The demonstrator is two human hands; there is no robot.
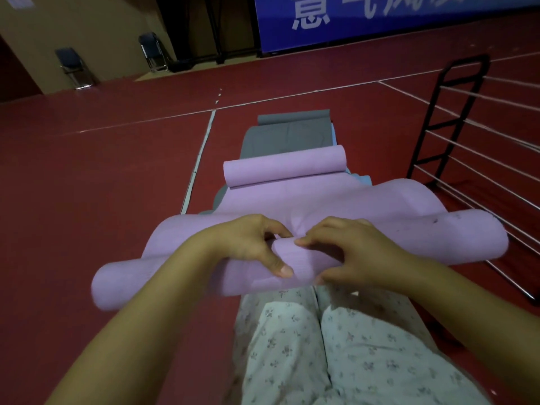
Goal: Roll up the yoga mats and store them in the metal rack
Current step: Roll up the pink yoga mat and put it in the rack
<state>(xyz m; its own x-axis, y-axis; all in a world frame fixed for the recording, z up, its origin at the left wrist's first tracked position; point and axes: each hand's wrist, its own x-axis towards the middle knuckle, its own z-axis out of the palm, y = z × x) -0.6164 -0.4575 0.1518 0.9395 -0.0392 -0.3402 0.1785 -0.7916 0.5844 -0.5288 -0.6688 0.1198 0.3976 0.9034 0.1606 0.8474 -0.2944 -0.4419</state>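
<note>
Both hands grip the near rolled end of a pink yoga mat (292, 197) — the left hand (248, 244) and right hand (350, 252) side by side, fingers curled over the roll, thumbs beneath. Its far end is curled into a second roll. It lies over a grey mat (286, 135) on the red floor (102, 176), the metal rack (455, 118) standing just to the right.

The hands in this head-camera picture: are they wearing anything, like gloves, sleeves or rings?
Nothing shows on them. The left hand and the right hand are bare, with no gloves, and no rings, watch or bracelet in view. Both forearms are uncovered right down to the picture's lower edge, so no sleeve shows. The fingers have short, unpainted nails. The only clothing in view is the pale, flower-printed trousers below.
</note>
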